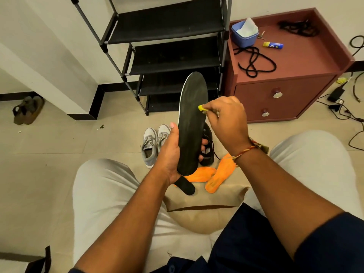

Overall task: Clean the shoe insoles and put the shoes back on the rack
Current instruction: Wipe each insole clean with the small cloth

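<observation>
My left hand (169,152) grips the heel half of a black insole (192,119) and holds it upright, toe end up. My right hand (226,121) pinches a small yellow cloth (201,108) against the insole's right edge. A second black insole (186,185) lies on the floor under my left wrist. Two orange insoles (220,174) lie beside it. A pair of grey sneakers (151,142) stands on the floor, and black shoes (207,146) sit partly hidden behind the held insole. The black shoe rack (171,48) stands behind them with bare shelves.
A brown bedside cabinet (283,91) stands right of the rack, carrying a blue tub (243,36), black laces (254,60) and a small tube (272,44). Cables and a charger (338,95) trail on the right floor. Brown sandals (27,109) lie far left. A tan cushion (202,209) sits between my knees.
</observation>
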Tool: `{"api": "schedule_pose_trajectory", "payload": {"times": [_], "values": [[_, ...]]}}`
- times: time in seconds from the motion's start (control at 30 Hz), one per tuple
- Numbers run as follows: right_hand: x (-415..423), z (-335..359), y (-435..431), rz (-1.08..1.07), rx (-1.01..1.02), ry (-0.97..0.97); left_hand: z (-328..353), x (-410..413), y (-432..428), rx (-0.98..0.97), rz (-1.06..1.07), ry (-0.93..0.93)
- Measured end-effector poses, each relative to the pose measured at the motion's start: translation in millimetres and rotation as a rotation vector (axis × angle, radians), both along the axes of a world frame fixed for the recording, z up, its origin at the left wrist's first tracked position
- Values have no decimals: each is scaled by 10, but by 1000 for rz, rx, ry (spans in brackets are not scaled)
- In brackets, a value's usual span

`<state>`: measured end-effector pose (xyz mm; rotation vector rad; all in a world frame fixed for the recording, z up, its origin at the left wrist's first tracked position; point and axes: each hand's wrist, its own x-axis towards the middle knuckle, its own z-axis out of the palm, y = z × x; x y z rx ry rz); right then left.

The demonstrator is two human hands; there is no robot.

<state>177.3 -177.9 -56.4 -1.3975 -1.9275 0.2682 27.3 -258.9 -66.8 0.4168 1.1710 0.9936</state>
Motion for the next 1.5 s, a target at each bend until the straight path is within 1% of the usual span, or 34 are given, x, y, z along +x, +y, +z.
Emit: {"api": "schedule_pose_trajectory", "payload": {"times": [0.07,0.13,0.27,0.37,0.43,0.53,0.6,0.63,0.7,0.8,0.97,1.03,1.1,1.17,1.23,1.3,1.37,1.4,1.43,1.5], "values": [[-14,-24,-9,35,-7,44,17,-10,6,4,9,21],[-102,-47,-90,109,-39,49,20,-45,32,16,84,25],[-244,-92,-227,266,-138,6,24,-133,56,25,251,17],[-334,-101,-316,369,-150,-37,57,-193,58,2,325,40],[-421,-115,-426,469,-182,-71,56,-262,89,0,386,-13],[-465,-98,-520,591,-255,8,42,-334,118,12,456,-72],[-440,-64,-528,632,-284,88,26,-322,115,1,451,-93],[-429,-57,-525,634,-278,114,43,-294,108,-10,428,-103],[-422,-63,-508,593,-227,103,63,-209,82,-30,354,-91],[-388,-50,-436,450,-109,65,69,-66,14,-35,228,-41],[-214,52,-184,200,13,109,61,26,-19,41,10,-48],[-78,53,-35,50,-6,194,49,62,-47,65,-79,-48],[65,23,98,-47,-142,418,45,81,-78,80,-127,-66],[121,-27,172,-52,-306,651,49,83,-76,91,-140,-84],[91,-71,173,-23,-394,797,60,76,-77,92,-130,-99],[51,-72,145,16,-453,902,59,59,-77,106,-111,-71],[24,-41,116,42,-488,933,55,23,-65,146,-111,43],[7,-21,94,61,-485,909,56,1,-52,172,-110,116],[-18,-8,64,89,-472,866,59,-23,-34,193,-98,175],[-89,8,-25,162,-449,749,82,-57,0,216,-28,213]]}}
